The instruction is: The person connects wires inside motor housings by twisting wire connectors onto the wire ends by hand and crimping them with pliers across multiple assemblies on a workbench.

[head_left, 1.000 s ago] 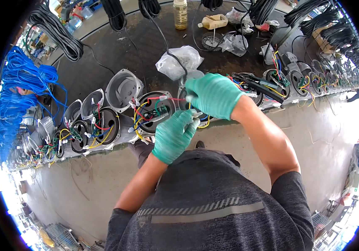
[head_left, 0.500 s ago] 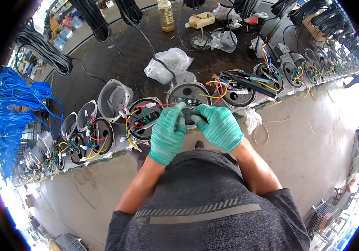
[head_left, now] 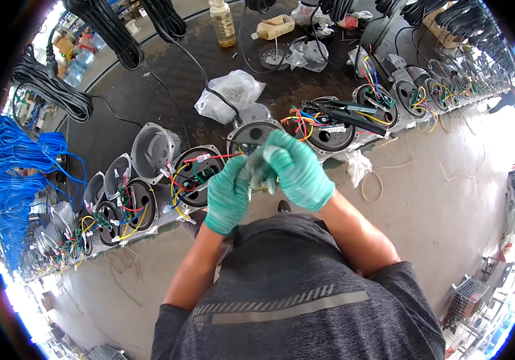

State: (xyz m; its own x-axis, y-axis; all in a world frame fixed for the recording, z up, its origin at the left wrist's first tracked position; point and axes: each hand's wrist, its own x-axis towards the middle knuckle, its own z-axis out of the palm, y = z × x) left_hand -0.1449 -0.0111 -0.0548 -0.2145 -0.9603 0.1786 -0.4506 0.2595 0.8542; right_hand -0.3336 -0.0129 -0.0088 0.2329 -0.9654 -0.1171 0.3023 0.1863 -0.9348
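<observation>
Dark workbench (head_left: 296,89): bearing a row of round grey housings, coloured wires in many. Middle housing (head_left: 246,130): at the bench's near edge, just beyond both hands, near part covered by gloves. Left neighbouring housing (head_left: 199,197): just beside it, crowded with wires. Right hand (head_left: 299,174), green-gloved: fingers curled before the middle housing, blurred; cannot tell what, if anything, is grasped. Left hand (head_left: 228,195), gloved alike: fingers bent inward at a lead's visible end; pinch hidden, cannot tell. Black-and-green hand tool (head_left: 359,120): lying across the right neighbouring housing (head_left: 332,141), apart from both hands. Red lead (head_left: 233,155): running from left neighbouring housing to left fingertips. White connector (head_left: 203,158): partway along that lead.

Likely faults: connector possibly loosened by a hard tug on the lead; glove knit possibly snagged on crowded wires.

Against half a second ago: right hand higher over the middle housing, circuit board there now mostly hidden; whole view shifted leftward.
</observation>
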